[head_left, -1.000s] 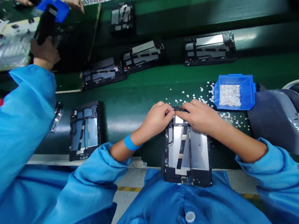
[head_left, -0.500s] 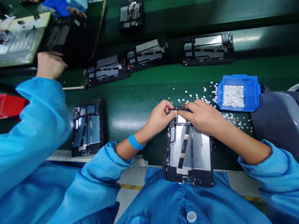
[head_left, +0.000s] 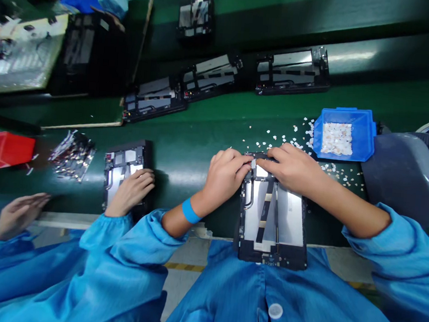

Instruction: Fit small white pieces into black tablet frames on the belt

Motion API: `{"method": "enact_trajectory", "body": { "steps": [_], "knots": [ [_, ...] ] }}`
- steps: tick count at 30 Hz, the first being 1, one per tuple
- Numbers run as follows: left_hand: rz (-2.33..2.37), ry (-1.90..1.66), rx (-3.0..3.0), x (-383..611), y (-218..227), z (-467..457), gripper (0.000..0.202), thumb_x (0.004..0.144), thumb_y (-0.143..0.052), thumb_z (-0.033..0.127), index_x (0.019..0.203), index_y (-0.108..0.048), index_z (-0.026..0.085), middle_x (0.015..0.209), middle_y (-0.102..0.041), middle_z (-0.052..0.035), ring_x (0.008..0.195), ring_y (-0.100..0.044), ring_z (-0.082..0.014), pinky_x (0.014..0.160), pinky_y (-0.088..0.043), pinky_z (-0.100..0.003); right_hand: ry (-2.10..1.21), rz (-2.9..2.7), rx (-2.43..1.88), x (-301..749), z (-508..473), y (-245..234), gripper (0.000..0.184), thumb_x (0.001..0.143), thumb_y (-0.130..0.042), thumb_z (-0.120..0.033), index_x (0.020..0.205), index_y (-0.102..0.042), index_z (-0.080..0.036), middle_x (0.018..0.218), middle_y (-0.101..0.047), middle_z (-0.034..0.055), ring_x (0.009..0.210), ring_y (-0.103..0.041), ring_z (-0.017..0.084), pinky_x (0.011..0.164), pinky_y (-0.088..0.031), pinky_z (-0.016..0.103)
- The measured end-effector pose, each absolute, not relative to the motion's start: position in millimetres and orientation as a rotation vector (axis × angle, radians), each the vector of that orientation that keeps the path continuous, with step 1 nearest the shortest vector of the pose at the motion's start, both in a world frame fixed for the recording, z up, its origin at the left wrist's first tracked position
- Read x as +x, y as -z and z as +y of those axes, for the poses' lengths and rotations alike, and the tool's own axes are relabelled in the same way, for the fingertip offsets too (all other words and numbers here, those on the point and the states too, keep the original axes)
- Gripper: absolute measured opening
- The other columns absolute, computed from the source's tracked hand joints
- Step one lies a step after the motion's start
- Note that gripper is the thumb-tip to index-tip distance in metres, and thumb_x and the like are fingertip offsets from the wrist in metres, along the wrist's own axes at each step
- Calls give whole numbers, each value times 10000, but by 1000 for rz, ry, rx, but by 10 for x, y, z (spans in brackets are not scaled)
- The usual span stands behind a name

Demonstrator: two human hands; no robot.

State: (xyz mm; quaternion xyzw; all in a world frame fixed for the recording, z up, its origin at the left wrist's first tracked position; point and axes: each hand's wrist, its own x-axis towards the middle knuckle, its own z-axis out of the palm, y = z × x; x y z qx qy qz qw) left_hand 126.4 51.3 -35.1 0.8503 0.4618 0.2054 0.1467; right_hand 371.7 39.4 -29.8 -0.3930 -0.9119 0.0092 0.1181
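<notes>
White flecks (head_left: 310, 132) litter the green surface (head_left: 184, 161) between an opened tablet (head_left: 292, 218) and a blue bin (head_left: 363, 139), with a gray machine (head_left: 397, 169) at right and a co-worker's hand (head_left: 129, 192) on another tablet (head_left: 113, 178) at left. Overhanging the near edge, the opened tablet points its long axis away from the wearer, black-banded end nearest. Left hand (head_left: 223, 178) and right hand (head_left: 292, 167) bend their fingers at its far end; whether they grip cannot be told.
</notes>
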Motion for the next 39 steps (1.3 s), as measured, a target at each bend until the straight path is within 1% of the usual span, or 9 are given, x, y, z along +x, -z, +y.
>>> {"method": "enact_trajectory", "body": {
  "steps": [4, 7, 9, 14, 18, 24, 28, 33, 39],
  "knots": [
    [1274, -540, 2600, 1192, 376, 520, 253, 1058, -592, 311, 1211, -783, 247, 1039, -697, -82, 955, -578, -241, 813, -410, -378, 9, -2638, -1165, 3717, 383, 311, 358, 1056, -474, -143, 1296, -738, -175, 1064, -702, 123, 881, -463, 236, 748, -340, 360],
    [1230, -545, 2620, 1159, 396, 576, 265, 1064, -586, 355, 1191, -791, 246, 1044, -702, -82, 951, -578, -239, 813, -406, -381, 29, -2638, -1193, 3700, 379, 290, 400, 1062, -453, -137, 1377, -696, -179, 1067, -701, 117, 878, -465, 238, 734, -339, 361],
    [1209, -542, 2629, 1142, 398, 600, 273, 1068, -580, 375, 1188, -793, 252, 1043, -709, -80, 961, -584, -240, 824, -406, -386, 33, -2660, -1210, 3684, 378, 269, 408, 1056, -464, -137, 1395, -685, -191, 1059, -693, 115, 877, -466, 240, 723, -332, 361],
    [1211, -512, 2683, 1110, 366, 569, 276, 1071, -571, 365, 1206, -781, 246, 1065, -740, -85, 1001, -590, -260, 842, -393, -409, 96, -2726, -1151, 3670, 363, 227, 382, 1046, -474, -136, 1363, -685, -157, 1077, -695, 121, 897, -474, 247, 712, -338, 372],
    [1194, -408, 2713, 1102, 322, 576, 285, 1075, -547, 357, 1221, -769, 253, 1122, -735, -96, 1016, -576, -276, 841, -386, -418, 91, -2740, -1124, 3696, 358, 224, 372, 1044, -468, -140, 1340, -692, -162, 1096, -715, 118, 900, -493, 250, 696, -343, 381],
    [1092, -337, 2680, 1077, 285, 685, 272, 1072, -548, 347, 1238, -753, 282, 1134, -725, -77, 1002, -565, -256, 849, -385, -393, 2, -2674, -1131, 3727, 383, 286, 427, 1048, -453, -136, 1433, -638, -133, 1186, -732, 125, 925, -533, 249, 790, -426, 380],
    [1077, -365, 2643, 1057, 340, 699, 279, 1073, -551, 352, 1253, -749, 275, 1140, -720, -77, 999, -574, -249, 863, -400, -387, 11, -2669, -1156, 3720, 394, 316, 402, 1053, -467, -155, 1405, -658, -135, 1204, -729, 125, 927, -537, 248, 820, -438, 369],
    [1073, -428, 2599, 1036, 396, 671, 294, 1077, -550, 348, 1297, -724, 262, 1158, -720, -79, 1028, -592, -242, 892, -413, -384, 45, -2718, -1164, 3698, 386, 269, 419, 1040, -494, -163, 1433, -639, -184, 1191, -723, 105, 925, -533, 248, 792, -419, 364],
    [1020, -325, 2770, 1016, 327, 716, 279, 1092, -516, 376, 1236, -740, 292, 1124, -719, -68, 998, -562, -248, 829, -374, -379, 144, -2807, -1098, 3697, 363, 194, 416, 1022, -519, -158, 1423, -632, -161, 1186, -736, 112, 922, -520, 257, 718, -395, 379]
  ]
}}
